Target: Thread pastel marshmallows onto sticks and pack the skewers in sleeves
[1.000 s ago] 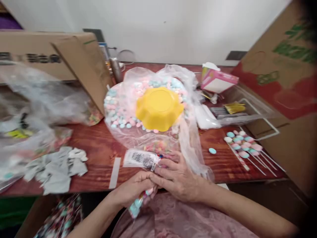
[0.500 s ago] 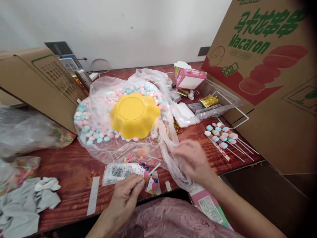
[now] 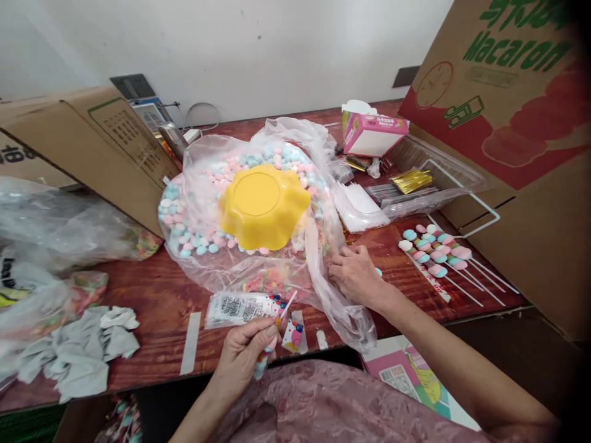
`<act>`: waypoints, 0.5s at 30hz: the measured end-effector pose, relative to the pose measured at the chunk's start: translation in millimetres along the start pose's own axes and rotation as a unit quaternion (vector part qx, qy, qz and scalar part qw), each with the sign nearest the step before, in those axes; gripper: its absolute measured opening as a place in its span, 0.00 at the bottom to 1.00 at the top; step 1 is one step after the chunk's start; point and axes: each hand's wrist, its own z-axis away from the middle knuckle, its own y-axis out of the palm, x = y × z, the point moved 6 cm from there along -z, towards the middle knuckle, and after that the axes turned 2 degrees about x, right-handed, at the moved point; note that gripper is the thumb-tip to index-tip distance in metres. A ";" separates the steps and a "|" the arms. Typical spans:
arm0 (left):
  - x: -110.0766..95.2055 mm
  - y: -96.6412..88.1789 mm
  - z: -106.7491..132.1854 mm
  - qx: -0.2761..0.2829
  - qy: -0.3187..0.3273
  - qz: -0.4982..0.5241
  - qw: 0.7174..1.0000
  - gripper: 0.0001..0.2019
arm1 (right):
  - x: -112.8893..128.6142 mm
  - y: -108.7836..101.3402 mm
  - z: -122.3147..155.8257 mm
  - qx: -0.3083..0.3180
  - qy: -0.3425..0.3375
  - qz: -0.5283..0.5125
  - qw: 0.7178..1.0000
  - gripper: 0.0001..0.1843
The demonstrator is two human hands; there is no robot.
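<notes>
My left hand is closed around a marshmallow skewer. Pastel marshmallows show below its fingers, and the white stick points up and right from them. Over at the right edge of a large clear plastic bag, my right hand has its fingers curled against the film; the fingertips are partly hidden. Pink, blue and white marshmallows fill the bag, beneath an upturned yellow scalloped bowl. Printed labels or packets lie in front of the bag, close to my left hand.
Finished marshmallow skewers lie at the right. Behind them, a clear tray holds gold twist ties and sticks, near a pink carton. Cardboard boxes flank the table. Grey cloths lie at the left front.
My left hand has turned and lifted slightly, so marshmallows now show beneath its fingers. My right hand, blurred before, is now steadier against the bag's edge. The camera view has shifted left.
</notes>
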 end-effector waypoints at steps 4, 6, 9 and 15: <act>1.5 -12.9 5.6 -0.036 -0.005 0.050 0.998 0.20 | -19.4 -8.8 7.0 -0.050 0.019 -0.033 0.998 0.10; -0.4 -15.6 6.2 -0.039 -0.003 0.060 0.997 0.19 | -26.6 -27.9 15.1 -0.109 0.055 -0.068 0.990 0.11; -7.6 -10.6 3.6 -0.026 0.000 0.049 0.998 0.18 | -15.2 -59.8 28.4 -0.252 0.128 -0.201 0.938 0.06; -38.4 4.9 -5.0 -0.011 0.122 0.024 0.992 0.13 | 120.8 -37.9 2.5 -0.164 -0.048 -0.398 0.901 0.12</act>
